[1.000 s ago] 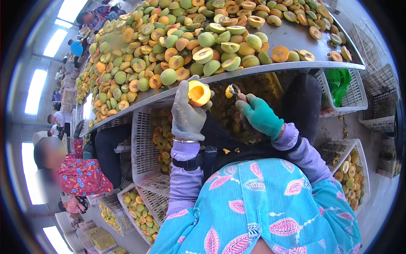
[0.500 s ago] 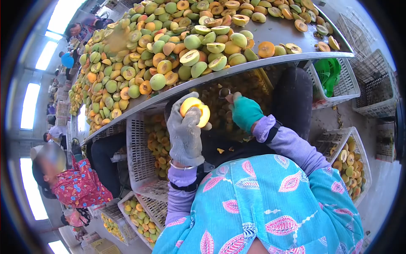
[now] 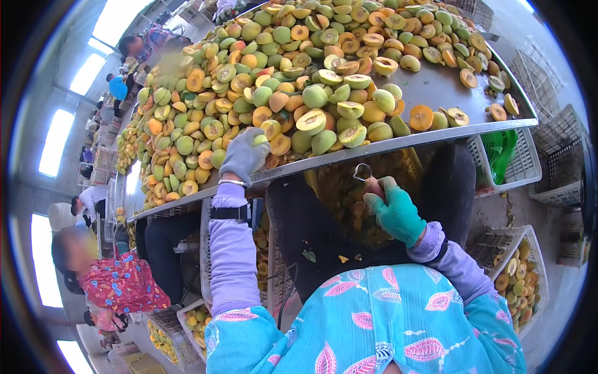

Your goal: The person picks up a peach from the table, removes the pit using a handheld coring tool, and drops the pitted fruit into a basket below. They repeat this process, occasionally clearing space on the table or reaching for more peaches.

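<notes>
- Nearest is the wearer's blue shirt (image 3: 367, 318), printed with pink leaves; past its hem, a few scraps (image 3: 343, 258) lie on the dark lap.
- The right hand (image 3: 400, 215), in a green glove, is closed around the handle of a tool (image 3: 372, 186); its thin metal ring points up and away, with nothing in the loop.
- The left hand (image 3: 244, 157), in a grey glove, reaches over the table's near edge, fingers bent around a fruit (image 3: 260, 140) at the front of the pile.
- That fruit shows only a small, smooth, pale green patch; the glove hides the rest, so I cannot tell whether it is whole or cut.
- The metal table (image 3: 436, 93) carries the pile (image 3: 215, 128): green-skinned fruit, many cut open to yellow-orange flesh with darker centres.
- At the right, a pale crate (image 3: 534, 167) holds something green (image 3: 498, 156); a nearer crate (image 3: 541, 274) holds more fruit.
- Far left, a co-worker (image 3: 124, 280) in patterned red sits beside the table.
</notes>
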A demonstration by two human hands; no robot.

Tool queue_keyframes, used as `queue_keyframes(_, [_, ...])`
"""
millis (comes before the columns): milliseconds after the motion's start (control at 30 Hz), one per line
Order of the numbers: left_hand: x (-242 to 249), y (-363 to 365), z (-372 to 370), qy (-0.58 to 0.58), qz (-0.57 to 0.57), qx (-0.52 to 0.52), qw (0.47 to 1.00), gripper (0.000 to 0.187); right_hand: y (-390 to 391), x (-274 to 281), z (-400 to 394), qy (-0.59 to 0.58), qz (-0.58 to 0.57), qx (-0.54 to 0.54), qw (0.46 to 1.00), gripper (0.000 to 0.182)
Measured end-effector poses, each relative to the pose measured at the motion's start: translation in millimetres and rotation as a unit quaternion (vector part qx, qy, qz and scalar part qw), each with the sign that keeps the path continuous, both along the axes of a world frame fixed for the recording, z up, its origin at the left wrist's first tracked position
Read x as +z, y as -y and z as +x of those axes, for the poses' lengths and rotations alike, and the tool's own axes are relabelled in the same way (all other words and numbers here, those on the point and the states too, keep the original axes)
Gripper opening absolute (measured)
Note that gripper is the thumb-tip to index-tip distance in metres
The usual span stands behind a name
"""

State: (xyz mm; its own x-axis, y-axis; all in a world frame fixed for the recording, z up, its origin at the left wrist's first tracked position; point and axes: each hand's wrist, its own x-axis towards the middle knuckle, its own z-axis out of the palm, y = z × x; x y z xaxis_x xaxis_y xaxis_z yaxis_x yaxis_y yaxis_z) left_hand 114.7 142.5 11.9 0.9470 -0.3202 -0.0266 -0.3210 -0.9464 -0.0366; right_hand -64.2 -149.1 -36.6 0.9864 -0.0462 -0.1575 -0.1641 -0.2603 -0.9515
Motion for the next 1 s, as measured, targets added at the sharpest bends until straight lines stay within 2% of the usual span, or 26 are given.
queue_keyframes(33, [4.6,-2.7,-10.5,-0.112,-0.369,0.079,0.919,0.048,2.9,0.3,4.9,0.012,0.019,0.006,1.000,0.023])
queue_keyframes(67, [9.6,-3.6,-22.7,-0.208,-0.678,0.150,0.689,0.047,2.2,4.0,10.8,0.010,0.022,0.004,1.000,0.023])
queue_keyframes(100, [10.6,0.7,-34.7,-0.210,-0.677,0.154,0.688,0.047,-1.4,9.8,17.1,0.073,0.007,0.029,0.997,0.022])
queue_keyframes(133, [10.4,13.7,-49.3,-0.223,-0.743,0.142,0.615,0.048,-6.5,13.6,21.9,0.135,-0.008,0.054,0.989,0.022])
queue_keyframes(167, [8.8,26.9,-62.2,-0.235,-0.803,0.129,0.533,0.049,-14.0,15.2,25.9,0.147,0.015,0.075,0.986,0.023])
queue_keyframes(200, [6.8,37.5,-72.4,-0.238,-0.804,0.132,0.529,0.049,-18.5,23.2,29.4,0.174,-0.036,0.097,0.979,0.023])
queue_keyframes(267, [6.8,55.2,-87.1,-0.233,-0.809,0.098,0.532,0.055,-31.1,28.2,37.7,0.260,-0.045,0.109,0.958,0.022])
queue_keyframes(333, [11.2,66.8,-98.3,-0.248,-0.803,0.095,0.534,0.057,-35.3,36.6,40.4,0.250,-0.074,0.121,0.958,0.022])
queue_keyframes(400, [10.3,81.0,-105.9,-0.156,-0.711,0.087,0.681,0.054,-37.2,40.6,40.0,0.241,-0.100,0.132,0.956,0.022])
queue_keyframes(433, [15.1,87.3,-110.1,-0.113,-0.679,0.075,0.722,0.051,-38.1,41.1,38.8,0.232,-0.103,0.129,0.959,0.022])
queue_keyframes(567, [15.8,100.7,-115.3,-0.095,-0.691,0.078,0.713,0.049,-41.5,43.0,31.9,0.219,-0.114,0.119,0.962,0.025])
queue_keyframes(633, [15.5,102.1,-117.6,-0.067,-0.648,0.061,0.757,0.045,-41.5,43.0,31.1,0.213,-0.126,0.124,0.961,0.026])
queue_keyframes(767, [10.3,98.1,-117.4,-0.066,-0.641,0.044,0.763,0.038,-38.5,46.5,27.4,0.205,-0.148,0.149,0.956,0.029])
queue_keyframes(833, [13.1,102.3,-120.8,0.029,-0.569,-0.021,0.822,0.032,-37.2,43.5,29.4,0.216,-0.147,0.161,0.952,0.029])
queue_keyframes(867, [14.7,104.5,-123.2,0.027,-0.568,-0.022,0.822,0.032,-37.2,41.2,29.2,0.225,-0.146,0.172,0.948,0.030])
queue_keyframes(933, [16.9,109.4,-126.4,-0.012,-0.673,0.008,0.740,0.027,-39.4,38.5,25.3,0.212,-0.139,0.167,0.953,0.031])
queue_keyframes(967, [16.1,110.9,-125.9,-0.012,-0.673,0.008,0.739,0.027,-41.2,37.2,23.6,0.201,-0.134,0.163,0.957,0.031])
queue_keyframes(1000, [15.0,112.2,-125.1,-0.049,-0.716,0.049,0.694,0.026,-44.2,33.1,21.8,0.200,-0.135,0.163,0.957,0.031])
